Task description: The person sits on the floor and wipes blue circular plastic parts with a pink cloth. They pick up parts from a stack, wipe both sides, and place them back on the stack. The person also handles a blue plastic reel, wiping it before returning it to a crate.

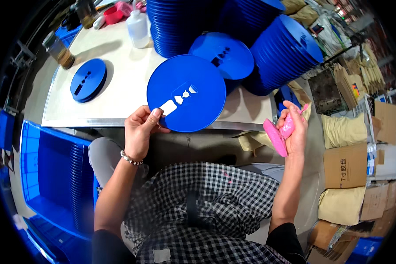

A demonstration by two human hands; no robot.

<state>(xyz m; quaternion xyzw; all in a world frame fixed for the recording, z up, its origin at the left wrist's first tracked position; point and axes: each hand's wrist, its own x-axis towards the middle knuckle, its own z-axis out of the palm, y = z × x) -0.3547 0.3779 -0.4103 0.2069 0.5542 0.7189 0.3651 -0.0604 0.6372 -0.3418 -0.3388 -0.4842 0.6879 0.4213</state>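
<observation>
Pinched at its lower left edge, a round blue plastic disc (202,101) with cut-outs round its centre is held up by my left hand (139,132) over the table's front edge. My right hand (296,130), off to the right of the table, is closed round a pink cloth (276,137). Behind the held disc, another blue disc (237,61) lies on top of a pile. A short stack of blue discs (88,80) lies on the left of the white table (123,103).
Tall stacks of blue discs (284,55) stand at the back right. A white squeeze bottle (137,30) and a jar (58,51) are on the table. At lower left is a blue crate (44,167) with a row of discs. Cardboard boxes (345,166) and sacks line the right.
</observation>
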